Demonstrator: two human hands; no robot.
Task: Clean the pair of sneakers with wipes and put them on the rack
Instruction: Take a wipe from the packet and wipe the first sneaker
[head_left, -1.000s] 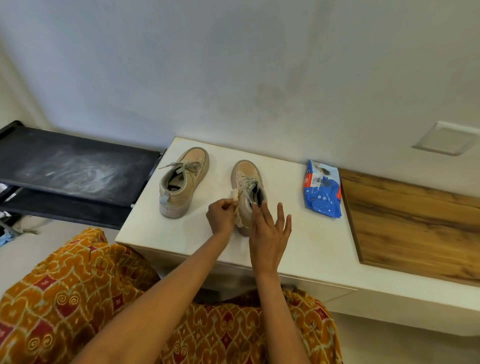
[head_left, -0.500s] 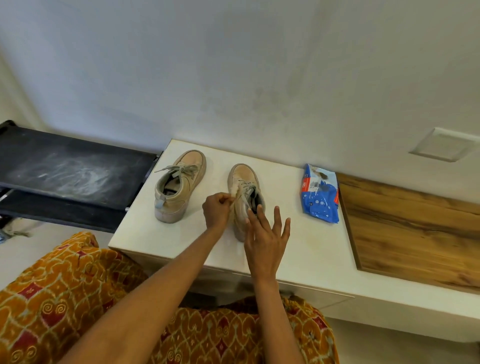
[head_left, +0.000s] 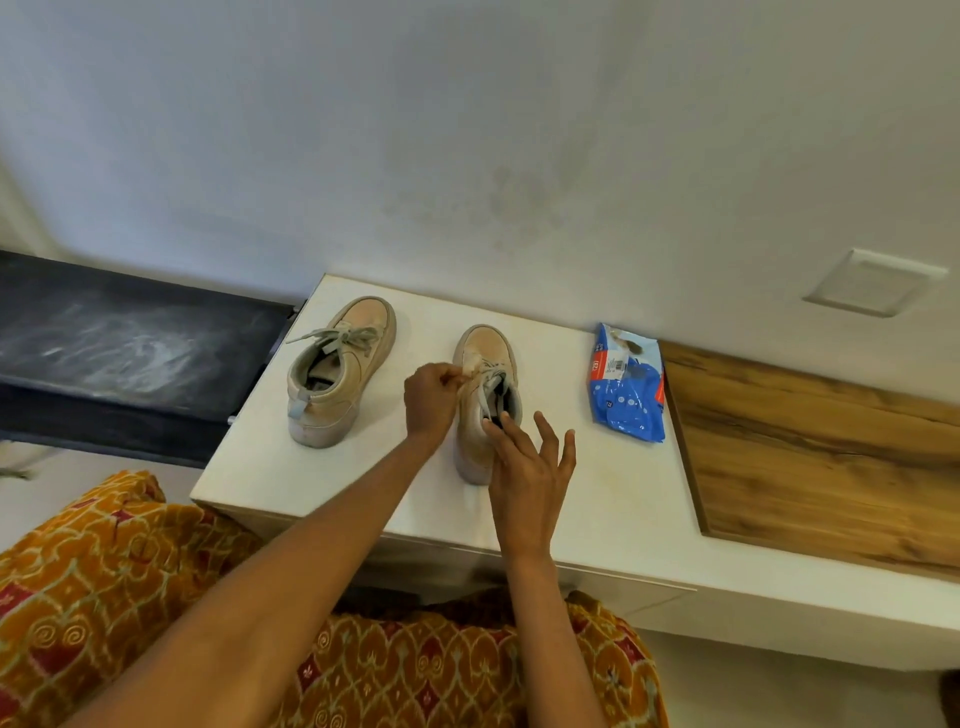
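Head view: left hand (head_left: 431, 397) pinched wipe (head_left: 470, 370) against right sneaker (head_left: 485, 400), just past its fingertips. Right hand (head_left: 524, 467) steadied heel, fingers straight, spread. Left sneaker (head_left: 337, 371) sat apart; wipes pack (head_left: 626, 387) beyond. Cleaning underway; rack (head_left: 130, 353) not yet loaded.

White tabletop (head_left: 597, 499) against the wall, adjoined on its right by a wood-grain panel (head_left: 810, 452). On it, left to right: left sneaker (head_left: 337, 371) near the left edge, right sneaker (head_left: 485, 395) at centre, both toes toward the wall, and a blue wipes pack (head_left: 626, 384) lying flat beside the panel.
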